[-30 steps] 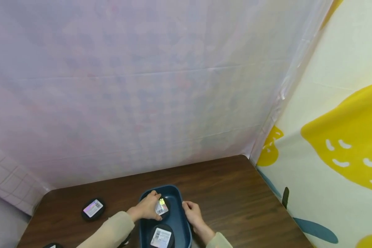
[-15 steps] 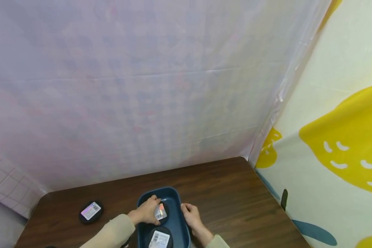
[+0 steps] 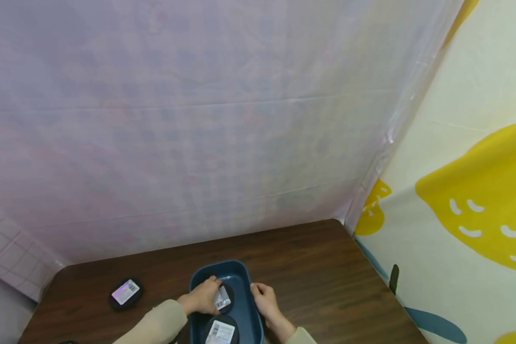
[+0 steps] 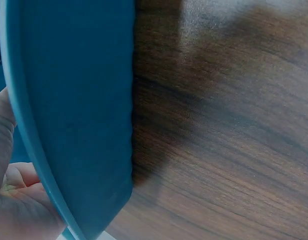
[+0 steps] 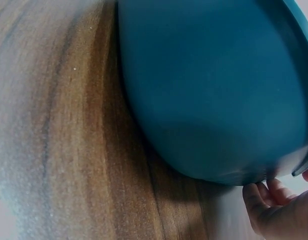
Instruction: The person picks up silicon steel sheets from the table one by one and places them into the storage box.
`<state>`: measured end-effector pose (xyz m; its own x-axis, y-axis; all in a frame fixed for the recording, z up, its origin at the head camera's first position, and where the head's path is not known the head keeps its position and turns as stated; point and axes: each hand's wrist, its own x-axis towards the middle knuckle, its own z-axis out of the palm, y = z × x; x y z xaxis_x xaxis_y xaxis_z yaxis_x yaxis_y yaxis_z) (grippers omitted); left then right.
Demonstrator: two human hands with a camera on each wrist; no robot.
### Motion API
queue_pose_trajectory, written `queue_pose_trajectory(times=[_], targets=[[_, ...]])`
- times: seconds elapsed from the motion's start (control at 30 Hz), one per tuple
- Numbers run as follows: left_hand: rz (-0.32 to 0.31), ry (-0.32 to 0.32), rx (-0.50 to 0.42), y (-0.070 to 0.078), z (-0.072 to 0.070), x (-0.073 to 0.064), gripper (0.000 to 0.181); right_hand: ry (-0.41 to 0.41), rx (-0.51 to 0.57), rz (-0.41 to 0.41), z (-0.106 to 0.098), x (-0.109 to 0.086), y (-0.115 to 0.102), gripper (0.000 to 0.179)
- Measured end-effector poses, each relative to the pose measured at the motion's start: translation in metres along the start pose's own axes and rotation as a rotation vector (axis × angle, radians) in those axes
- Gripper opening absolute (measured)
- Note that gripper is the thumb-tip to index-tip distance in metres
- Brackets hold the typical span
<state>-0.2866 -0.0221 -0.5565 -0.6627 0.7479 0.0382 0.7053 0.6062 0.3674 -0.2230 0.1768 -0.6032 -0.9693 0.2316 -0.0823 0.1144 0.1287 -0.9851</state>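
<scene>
A dark blue rectangular tray (image 3: pixel 244 306) stands on the table. Inside it, toward the far end, lies a round black container (image 3: pixel 228 306) with a white barcode label; my left hand (image 3: pixel 203 296) grips it across, thumb at the near side and fingers at the far side. Part of that container is hidden under the hand. Close in front of it is a second round labelled container (image 3: pixel 221 332), cut by the lower frame edge. My right hand (image 3: pixel 266 303) holds the tray's right rim, and the right wrist view shows its fingertips (image 5: pixel 251 192) against the outer wall.
To the left of the tray a similar black container (image 3: pixel 126 294) lies on the brown wooden table (image 3: pixel 322 277). The edge of another dark round thing (image 3: pixel 69 342) shows at the bottom left. Walls with fabric hangings stand behind and at the right.
My left hand and the container in it have moved a little nearer inside the tray, closing on the second container. My right hand stays at the rim.
</scene>
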Motion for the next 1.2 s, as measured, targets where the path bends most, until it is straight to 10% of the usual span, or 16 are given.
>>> queue_pose_trajectory(times=[1.2], targets=[[-0.004, 0.073, -0.038, 0.004, -0.031, -0.012, 0.080, -0.006, -0.002, -0.018, -0.001, 0.000, -0.002, 0.033]])
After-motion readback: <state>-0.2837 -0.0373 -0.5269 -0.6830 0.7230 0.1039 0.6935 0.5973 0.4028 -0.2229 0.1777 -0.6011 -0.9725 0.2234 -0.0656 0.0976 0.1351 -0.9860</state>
